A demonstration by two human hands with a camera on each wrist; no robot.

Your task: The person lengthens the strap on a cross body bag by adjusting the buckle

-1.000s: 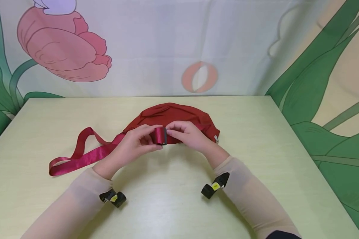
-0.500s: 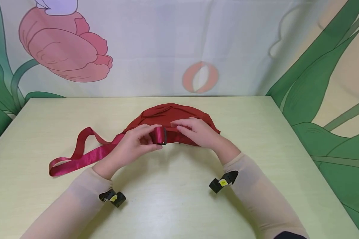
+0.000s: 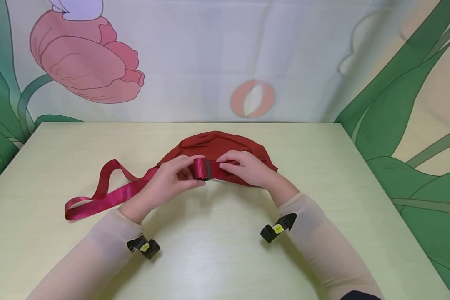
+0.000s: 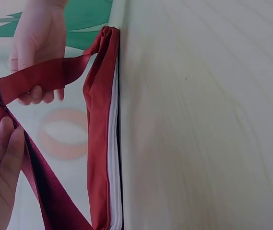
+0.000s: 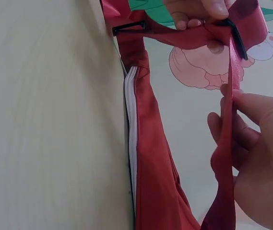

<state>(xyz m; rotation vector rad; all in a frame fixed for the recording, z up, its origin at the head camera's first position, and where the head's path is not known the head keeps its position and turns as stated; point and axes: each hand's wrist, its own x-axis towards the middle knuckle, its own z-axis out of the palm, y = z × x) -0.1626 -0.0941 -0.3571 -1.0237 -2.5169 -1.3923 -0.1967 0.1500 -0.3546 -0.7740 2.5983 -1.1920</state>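
A red waist bag (image 3: 219, 143) lies on the table with its shiny red strap (image 3: 112, 198) trailing to the left. My left hand (image 3: 168, 175) holds a raised loop of this strap beside a black slider buckle (image 3: 208, 170), thumb below and fingers above. Just right of the buckle, my right hand (image 3: 249, 168) pinches the strap between thumb and fingers. In the right wrist view the strap hangs between those fingertips (image 5: 244, 98), with the slider buckle (image 5: 237, 39) above. The bag's white zipper (image 4: 113, 158) runs along its lower edge in the left wrist view.
A second black buckle (image 5: 129, 28) sits on the strap near the bag's end in the right wrist view. The pale wooden table (image 3: 210, 258) meets a printed curtain (image 3: 187, 62) at its back edge. A small camera is worn on each wrist.
My right hand has left the buckle and moved right along the strap, then dipped slightly with thumb and fingers on it. My left hand keeps holding the strap by the buckle.
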